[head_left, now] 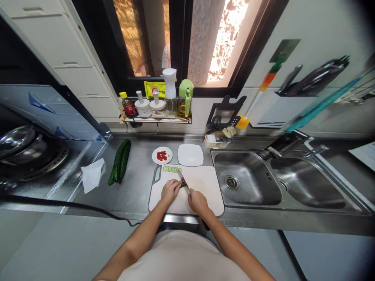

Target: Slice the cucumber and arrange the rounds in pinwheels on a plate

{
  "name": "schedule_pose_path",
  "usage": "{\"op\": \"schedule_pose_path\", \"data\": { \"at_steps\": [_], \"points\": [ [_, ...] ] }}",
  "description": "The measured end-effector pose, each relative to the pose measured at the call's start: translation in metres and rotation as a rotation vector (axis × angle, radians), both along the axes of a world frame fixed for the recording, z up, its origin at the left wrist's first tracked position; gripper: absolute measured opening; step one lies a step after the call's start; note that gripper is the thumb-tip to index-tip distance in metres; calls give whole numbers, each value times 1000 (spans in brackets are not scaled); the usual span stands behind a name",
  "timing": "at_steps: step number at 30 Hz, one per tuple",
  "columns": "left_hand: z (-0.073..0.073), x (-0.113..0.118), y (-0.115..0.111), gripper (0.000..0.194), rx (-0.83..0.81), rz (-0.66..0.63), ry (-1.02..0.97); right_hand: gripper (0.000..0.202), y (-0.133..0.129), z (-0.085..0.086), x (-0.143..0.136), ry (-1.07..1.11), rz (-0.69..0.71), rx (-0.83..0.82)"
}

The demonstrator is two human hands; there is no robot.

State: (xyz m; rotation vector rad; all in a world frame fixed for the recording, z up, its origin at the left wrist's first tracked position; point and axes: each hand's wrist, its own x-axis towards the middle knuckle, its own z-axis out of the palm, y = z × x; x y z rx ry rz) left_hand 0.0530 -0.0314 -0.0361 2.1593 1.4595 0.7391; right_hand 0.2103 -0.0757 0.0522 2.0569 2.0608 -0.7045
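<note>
While the left hand (171, 190) steadies the cucumber piece (183, 185) on the board (205, 183), the right hand (197, 202) has its fingers wrapped round the handle of the knife (188, 189). Left fingers: close together, tips on the piece, apparently pinching it down; thumb placement cannot be told. Piece: near the middle of the board, mostly covered by the left hand, its exposed end just beside the blade. Whether the edge has entered the flesh is too small to tell. Blade slants away from the body, tip near the right end of a row of slices (172, 169) at the board's far edge.

Notes on method (judgement): curl the left fingertips back so the knuckles face the blade, since they sit close to it. Hold the blade upright, square to the piece, for even thickness; the slices look fairly uniform, a fair gauge to match. Press with a short forward glide rather than a straight chop, as a round piece may roll. As it shortens, shift the grip back in small steps.

Beyond the board: plate (190, 145); saucer (154, 157) with red bits (162, 155). Left: whole cucumbers (119, 162), on the counter (140, 191).
</note>
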Motion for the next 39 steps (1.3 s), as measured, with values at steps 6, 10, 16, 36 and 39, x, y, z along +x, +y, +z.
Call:
{"op": "schedule_pose_path", "data": {
  "at_steps": [6,10,16,36,39],
  "points": [
    [1,0,0,26,19,-5,2,31,-5,3,2,-3,11,-11],
    [-1,0,0,25,39,-9,-5,30,-12,6,4,-9,4,-49],
    [-4,-1,2,25,82,-13,-30,29,-23,7,10,-14,-3,-94],
    [-5,-2,3,25,91,-34,-12,30,1,5,0,-25,20,-62],
    [-5,-2,3,25,92,-39,-9,31,6,5,-3,-21,28,-51]
  ]
}}
